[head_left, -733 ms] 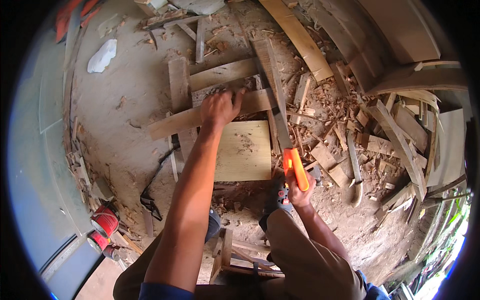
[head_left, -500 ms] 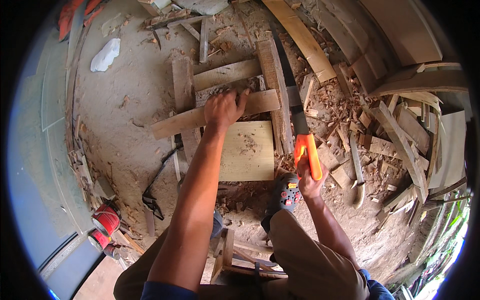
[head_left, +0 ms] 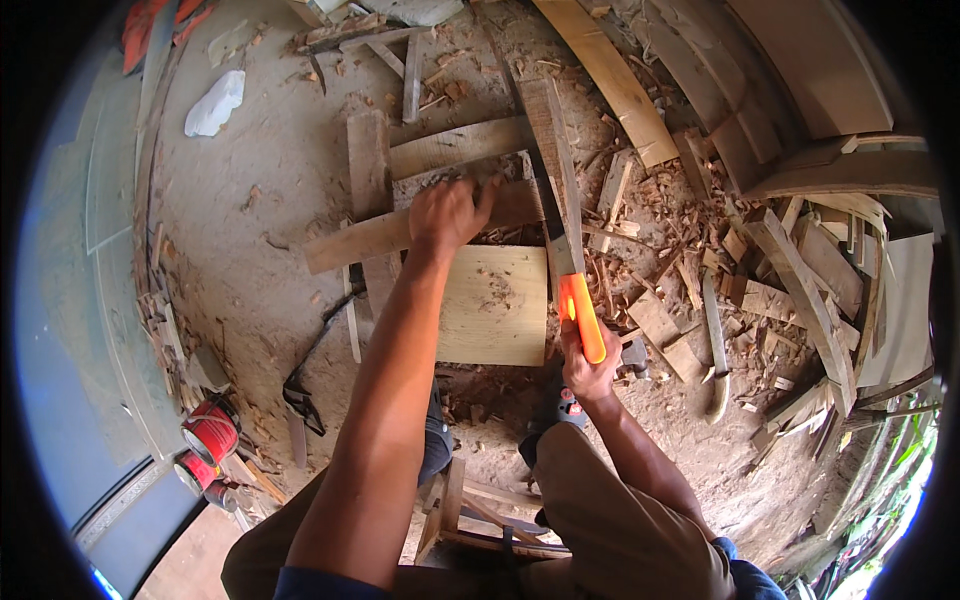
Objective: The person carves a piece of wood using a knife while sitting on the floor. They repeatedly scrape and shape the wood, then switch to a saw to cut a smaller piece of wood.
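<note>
My right hand is closed round the orange handle of a handsaw. The saw's long dark blade points away from me and crosses the right end of a narrow wooden board. My left hand grips that board from above, fingers curled over its far edge. The board lies crosswise over two thick timbers, a left one and a right one. Nearer to me, a flat pale square panel has wood dust on it. Whether the teeth have entered the board I cannot tell.
Wood chips and offcuts litter the ground on the right, with a long knife among them. Large boards lean at the far right. Red cans stand at the left beside glass-like sheets. A white lump lies far left.
The handsaw has moved left, from beyond the right timber to across the board's right end. My right hand has shifted left with it. My left hand keeps its grip on the board.
</note>
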The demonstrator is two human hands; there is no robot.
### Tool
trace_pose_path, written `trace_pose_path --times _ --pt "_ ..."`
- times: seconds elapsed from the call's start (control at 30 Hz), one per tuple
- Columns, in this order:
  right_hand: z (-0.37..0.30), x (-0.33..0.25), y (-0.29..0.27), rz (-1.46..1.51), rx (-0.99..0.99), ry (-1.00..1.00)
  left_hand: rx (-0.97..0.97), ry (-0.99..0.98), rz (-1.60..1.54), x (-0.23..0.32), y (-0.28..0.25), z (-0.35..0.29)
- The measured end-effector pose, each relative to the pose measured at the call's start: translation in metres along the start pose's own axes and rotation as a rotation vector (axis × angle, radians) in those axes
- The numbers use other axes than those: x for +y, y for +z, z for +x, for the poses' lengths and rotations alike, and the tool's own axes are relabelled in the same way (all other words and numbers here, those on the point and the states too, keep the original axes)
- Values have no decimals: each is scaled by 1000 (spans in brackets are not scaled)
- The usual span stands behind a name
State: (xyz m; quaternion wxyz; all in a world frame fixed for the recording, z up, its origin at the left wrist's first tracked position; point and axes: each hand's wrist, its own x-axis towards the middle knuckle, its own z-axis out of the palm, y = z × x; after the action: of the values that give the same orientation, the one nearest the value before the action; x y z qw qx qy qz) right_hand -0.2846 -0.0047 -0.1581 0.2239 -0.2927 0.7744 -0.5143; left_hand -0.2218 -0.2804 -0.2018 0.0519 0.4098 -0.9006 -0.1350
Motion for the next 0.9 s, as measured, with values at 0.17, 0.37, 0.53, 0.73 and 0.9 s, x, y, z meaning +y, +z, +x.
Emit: trace_pose_path --times 0.17,0.37,0.53,0.73,0.9 --pt "-6 -2 -2 -33 -24 -42 4 -1 -2 -1 1 1" --pt "-19 1 0 -39 -1 17 -35 -19 -18 3 -3 2" --pt "-16 -2 -3 -67 -12 0 13 6 -17 1 -1 1" --pt "-27 0 3 -39 -22 73 61 31 10 -2 5 2" --pt "-27 1 4 -14 -22 9 63 49 8 -4 4 0"
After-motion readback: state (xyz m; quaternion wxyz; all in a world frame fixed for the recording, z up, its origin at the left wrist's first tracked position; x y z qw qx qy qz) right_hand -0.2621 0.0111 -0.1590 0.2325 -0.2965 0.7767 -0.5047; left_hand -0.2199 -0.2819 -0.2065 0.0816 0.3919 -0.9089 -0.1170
